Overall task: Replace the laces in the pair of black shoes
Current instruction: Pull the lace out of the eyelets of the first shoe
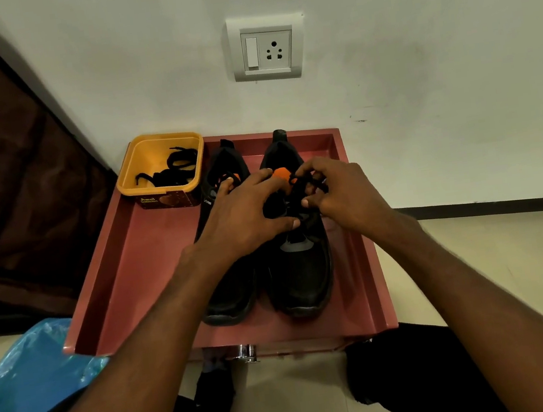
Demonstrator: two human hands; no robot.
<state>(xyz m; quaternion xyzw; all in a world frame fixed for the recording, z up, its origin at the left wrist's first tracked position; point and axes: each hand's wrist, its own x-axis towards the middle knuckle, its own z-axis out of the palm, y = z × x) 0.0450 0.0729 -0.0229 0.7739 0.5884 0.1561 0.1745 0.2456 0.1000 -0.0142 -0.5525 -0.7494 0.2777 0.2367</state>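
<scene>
Nearest, at the left, sits a crinkly blue plastic bag (27,383). Past it is a smooth, dull-red tray (127,276) with low walls. Two black shoes stand side by side in the tray, toes near — the left shoe (230,294) and the right shoe (302,278), both soft and dark with thick soles and a bit of orange inside. Both arms reach forward over the tray. The left hand (244,216) lies spread on the shoes, fingers mostly straight, thumb pressing the right shoe's tongue. The right hand (341,193) has its fingers curled and pinches a thin black lace (298,185) on the right shoe. Farther left, in the tray's far corner, a square yellow tub (140,161) holds more black laces (172,170). On the pale wall behind is a white socket (267,47).
</scene>
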